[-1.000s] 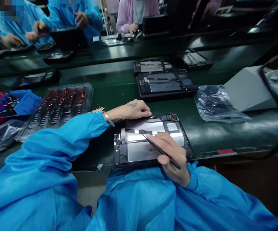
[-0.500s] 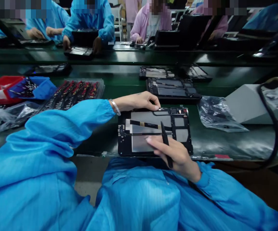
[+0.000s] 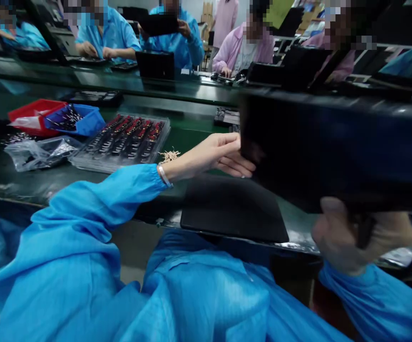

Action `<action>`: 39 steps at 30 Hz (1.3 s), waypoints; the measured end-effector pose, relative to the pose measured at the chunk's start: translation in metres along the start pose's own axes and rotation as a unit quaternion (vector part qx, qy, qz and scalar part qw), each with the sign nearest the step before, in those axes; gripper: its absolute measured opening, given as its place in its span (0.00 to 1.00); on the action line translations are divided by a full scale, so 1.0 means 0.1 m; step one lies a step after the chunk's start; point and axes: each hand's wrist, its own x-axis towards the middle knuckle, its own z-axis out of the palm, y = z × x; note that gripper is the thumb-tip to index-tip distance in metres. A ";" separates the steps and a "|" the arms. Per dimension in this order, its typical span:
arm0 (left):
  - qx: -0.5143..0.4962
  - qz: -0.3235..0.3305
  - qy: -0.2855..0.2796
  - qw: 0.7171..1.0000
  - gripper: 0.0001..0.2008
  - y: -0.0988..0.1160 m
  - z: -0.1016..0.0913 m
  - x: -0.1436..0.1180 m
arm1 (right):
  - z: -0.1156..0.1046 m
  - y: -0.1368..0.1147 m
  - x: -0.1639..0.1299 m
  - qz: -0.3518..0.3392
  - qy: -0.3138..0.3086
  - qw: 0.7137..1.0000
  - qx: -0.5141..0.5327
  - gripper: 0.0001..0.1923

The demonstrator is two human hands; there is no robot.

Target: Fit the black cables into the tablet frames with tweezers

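An opened tablet [image 3: 320, 156] is lifted off the bench and tilted, its dark outer side toward me, blurred by motion. My left hand [image 3: 223, 154] pinches its left edge between thumb and fingers. My right hand [image 3: 355, 237], smeared, grips the lower edge farther right. A dark slim tool [image 3: 365, 230] shows against that right hand; at this blur its kind is unclear. Below the tablet, a flat black mat [image 3: 234, 209] lies at the bench's front edge. The tablet's inner parts face away and are hidden.
A clear plastic tray [image 3: 120, 142] of small circuit parts lies left, near a red bin [image 3: 36, 116], a blue bin [image 3: 75, 121] and a plastic bag [image 3: 42, 152]. Wooden scraps [image 3: 170, 156] lie beside the tray. Co-workers sit across the green bench [image 3: 187, 137].
The tablet has gone from lying inner side up on the bench to being raised and moved right in both hands. The black mat is now exposed. My view has shifted slightly.
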 end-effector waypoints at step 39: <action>0.016 -0.003 0.110 0.994 0.22 -0.26 0.03 0.01 | 0.09 -0.16 0.24 0.261 -0.128 0.928 0.233 0.09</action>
